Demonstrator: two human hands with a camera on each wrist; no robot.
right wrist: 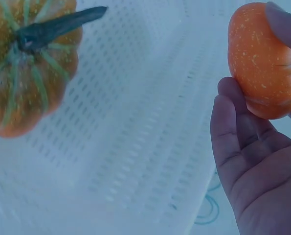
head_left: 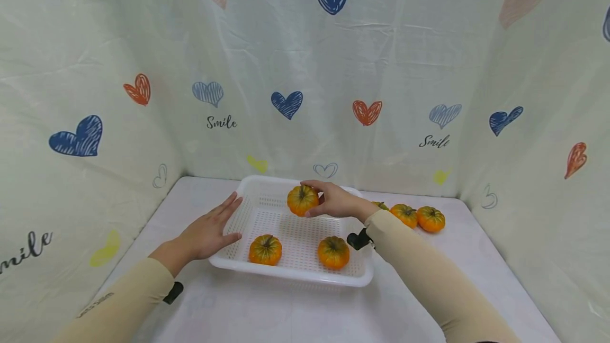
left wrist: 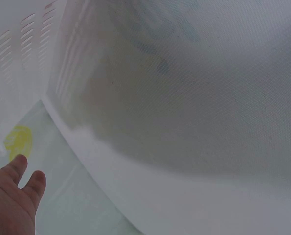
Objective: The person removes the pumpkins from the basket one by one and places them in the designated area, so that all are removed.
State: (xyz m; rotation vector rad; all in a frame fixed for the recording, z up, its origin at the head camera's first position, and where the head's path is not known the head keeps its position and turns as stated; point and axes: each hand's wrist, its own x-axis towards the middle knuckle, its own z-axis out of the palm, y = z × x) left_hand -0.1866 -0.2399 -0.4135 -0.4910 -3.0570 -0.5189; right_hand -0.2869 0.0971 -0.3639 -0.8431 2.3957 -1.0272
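Observation:
A small orange pumpkin [head_left: 302, 200] is gripped between the thumb and fingers of my right hand [head_left: 339, 201], held over the far part of a white plastic basket [head_left: 290, 274]. The right wrist view shows this pumpkin [right wrist: 262, 61] from the side, the fingers around it. Inside the basket sit two more pumpkins, one at the near left [head_left: 265, 250] and one at the near right [head_left: 333, 252]. My left hand [head_left: 209, 232] lies with straight fingers along the basket's left rim. In the left wrist view that hand [left wrist: 13, 196] appears beside the basket wall [left wrist: 23, 54].
Behind my right forearm, a row of pumpkins stands on the table to the right of the basket; two show well [head_left: 404, 215] [head_left: 431, 219], and another is partly hidden. A white curtain [head_left: 295, 57] printed with hearts encloses the table's back and sides.

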